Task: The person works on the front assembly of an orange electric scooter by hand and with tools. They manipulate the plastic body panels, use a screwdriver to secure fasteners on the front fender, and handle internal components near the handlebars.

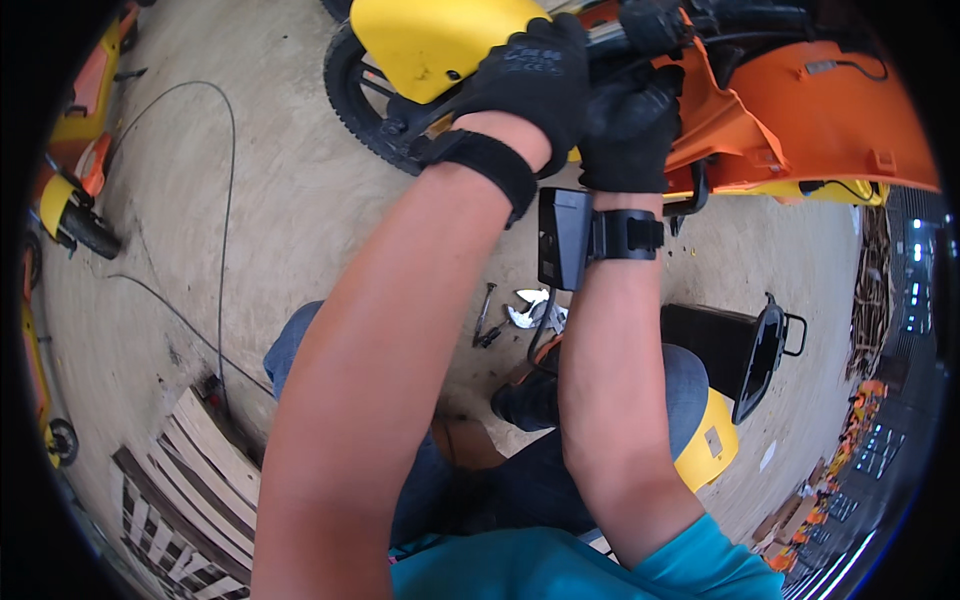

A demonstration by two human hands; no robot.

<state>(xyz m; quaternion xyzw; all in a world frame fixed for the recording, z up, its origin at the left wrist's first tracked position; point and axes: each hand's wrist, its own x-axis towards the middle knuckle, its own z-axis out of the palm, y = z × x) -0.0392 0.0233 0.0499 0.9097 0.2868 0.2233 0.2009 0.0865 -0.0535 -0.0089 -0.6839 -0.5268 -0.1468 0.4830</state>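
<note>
Both my hands, in black gloves, work close together at the front of a yellow and orange two-wheeled vehicle. My left hand [535, 85] is bent over between the yellow front panel [430, 45] and a metal tube, its fingers curled and mostly hidden. Just right of it, my right hand [630, 125] is closed beside the orange body panel [725, 110]; whatever it grips is hidden. Below the yellow panel shows a black front tyre [350, 110]. Dark cables and black parts lie above both hands. A black device [565, 238] is strapped to my right wrist.
On the concrete floor below lie a thin tool [486, 305] and a shiny silver object [535, 310]. A black bin-like part [715, 345] and a yellow panel [712, 440] are at right. A cable [232, 150] and slatted wood [205, 460] lie left, near other vehicles [80, 215].
</note>
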